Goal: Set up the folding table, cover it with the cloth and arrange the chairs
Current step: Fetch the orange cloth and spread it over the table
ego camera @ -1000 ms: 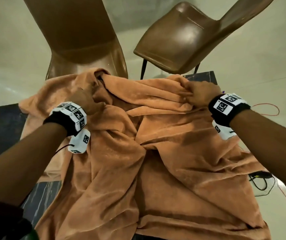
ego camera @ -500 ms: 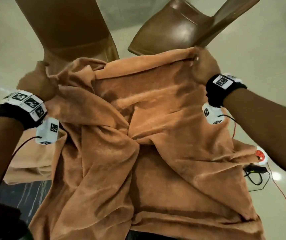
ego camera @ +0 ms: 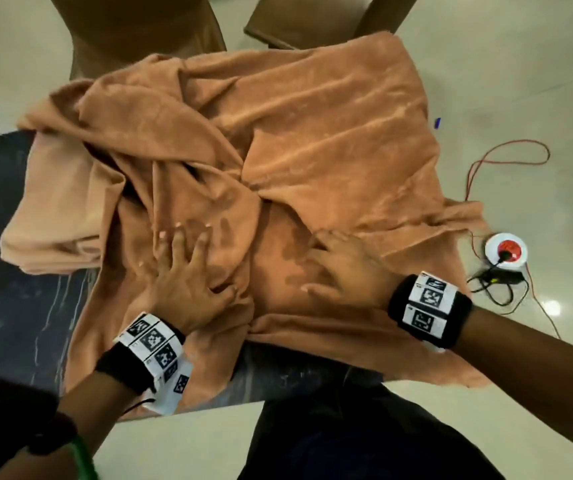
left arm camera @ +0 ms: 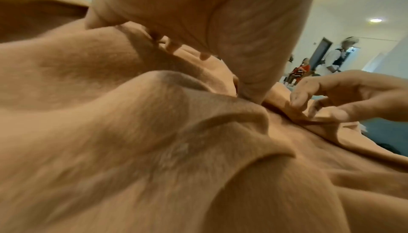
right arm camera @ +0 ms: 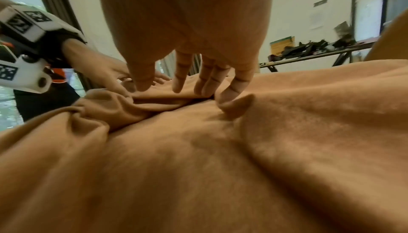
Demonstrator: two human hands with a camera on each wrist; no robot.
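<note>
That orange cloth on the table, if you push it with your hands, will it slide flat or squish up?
Probably squish up: the cloth already lies in soft folds, so it looks floppy. Both the left hand and right hand rest flat on it. Its fuzzy surface likely grips, and the table shows bare beside it.

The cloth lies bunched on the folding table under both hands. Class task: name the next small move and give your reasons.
Probably sweep the left hand outward to the left, flattening the cloth over the bare dark tabletop. Both hands lie open on it, the right hand beside the left, yet thick folds still pile up on the left side, where the table shows uncovered.
</note>
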